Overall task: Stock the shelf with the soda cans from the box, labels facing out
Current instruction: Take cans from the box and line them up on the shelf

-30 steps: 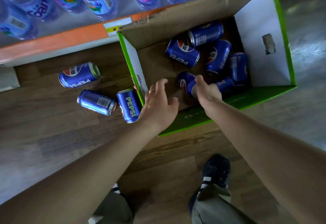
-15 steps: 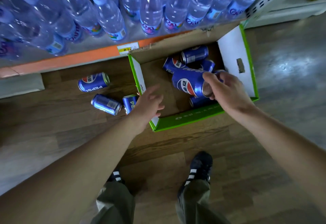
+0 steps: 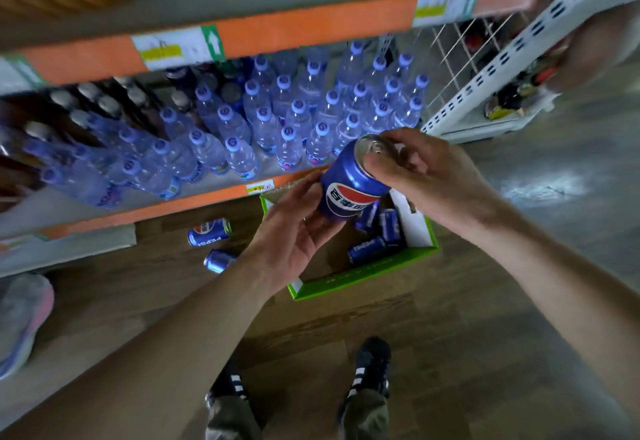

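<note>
Head-worn camera (the only view) looks steeply down, close over the floor (image 3: 485, 353).

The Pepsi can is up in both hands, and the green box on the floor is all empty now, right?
Not quite. The head view shows both hands, left and right, holding the Pepsi can, but the green box still has cans inside.

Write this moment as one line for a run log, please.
right hand: grips can top | left hand: cups its base | box: cans left | floor: two loose cans
</note>
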